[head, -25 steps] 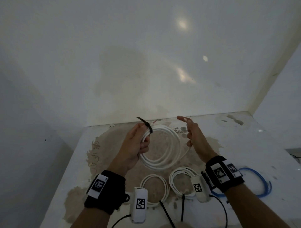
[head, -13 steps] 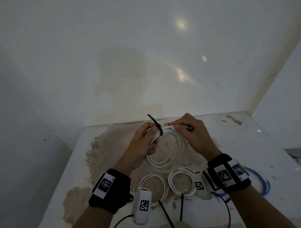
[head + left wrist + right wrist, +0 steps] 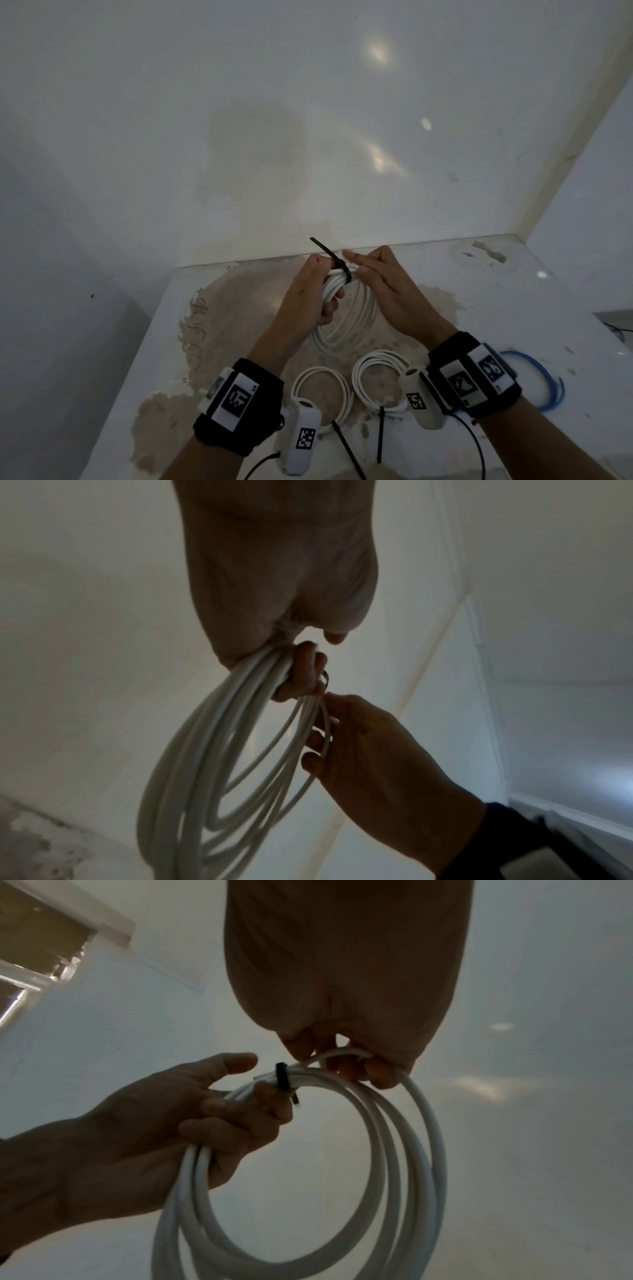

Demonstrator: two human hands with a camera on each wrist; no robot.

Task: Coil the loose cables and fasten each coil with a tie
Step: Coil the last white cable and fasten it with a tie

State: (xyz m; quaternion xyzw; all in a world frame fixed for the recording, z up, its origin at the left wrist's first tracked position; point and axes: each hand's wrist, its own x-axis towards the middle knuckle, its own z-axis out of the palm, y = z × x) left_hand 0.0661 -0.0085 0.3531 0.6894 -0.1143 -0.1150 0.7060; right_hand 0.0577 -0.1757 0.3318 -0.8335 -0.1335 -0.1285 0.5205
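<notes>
A white cable coil (image 3: pixel 346 322) (image 3: pixel 219 764) (image 3: pixel 394 1150) hangs in the air above the table, held by both hands. My left hand (image 3: pixel 310 294) (image 3: pixel 192 1118) grips one side of the coil with curled fingers. A black tie (image 3: pixel 337 262) (image 3: pixel 282 1079) wraps the strands just beside that grip, its tail sticking up to the left. My right hand (image 3: pixel 380 284) (image 3: pixel 369 753) holds the strands right of the tie; its fingers curl round them in the right wrist view. Two tied white coils (image 3: pixel 322 394) (image 3: pixel 380 380) lie on the table near me.
A blue cable coil (image 3: pixel 544 383) lies on the table at the right, behind my right wrist. The white table (image 3: pixel 513 308) has a worn brown patch in its middle and meets a white wall at the back. Black tie tails (image 3: pixel 380 435) trail from the tied coils.
My right hand came in from an open pose at the right and closed on the coil beside the tie. The coil has been lifted and turned more edge-on.
</notes>
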